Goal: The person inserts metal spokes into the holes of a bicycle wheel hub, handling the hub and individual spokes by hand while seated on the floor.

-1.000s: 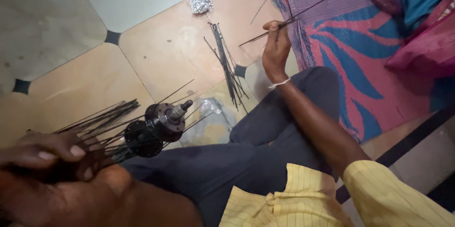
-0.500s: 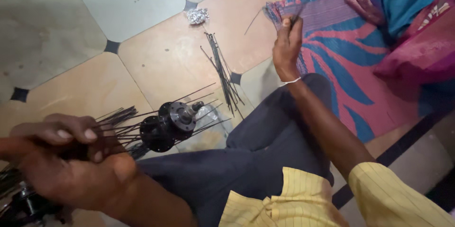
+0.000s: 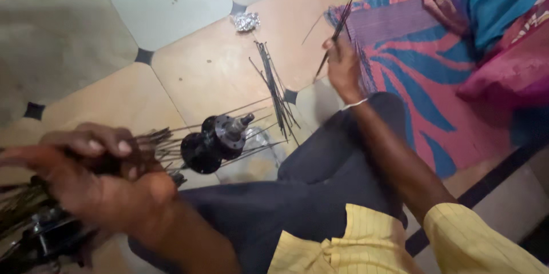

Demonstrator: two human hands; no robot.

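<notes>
The head view looks down at a person seated on a tiled floor (image 3: 189,74) of beige and grey tiles with small dark corner insets, dark trousers across the lower middle and yellow sleeves at the bottom right.

The left hand (image 3: 91,177) sits low on the left, close to the camera and blurred. Its fingers are curled shut around the near ends of a fan of thin wire spokes (image 3: 166,139) that run off to the right. These spokes pass through a black wheel hub (image 3: 214,139), which has two round flanges and a short axle stub pointing up and right. The hub hangs just to the right of the left hand, over the floor beside the person's knee. Under the left wrist, at the bottom left corner, lies another dark metal part with more spokes (image 3: 40,228); it is too blurred to name further.

The right hand (image 3: 343,65) is stretched out ahead, at the edge of a striped mat (image 3: 423,79) in purple, red and blue. It is closed in a pinch on a few loose spokes (image 3: 336,28), which stand tilted up and away from it.

Between the two hands a loose bundle of spokes (image 3: 274,88) lies flat on the floor, well apart from the hub. Beyond it sits a small crumpled piece of foil (image 3: 246,20). A heap of blue and pink cloth (image 3: 492,16) fills the top right corner on the mat.
</notes>
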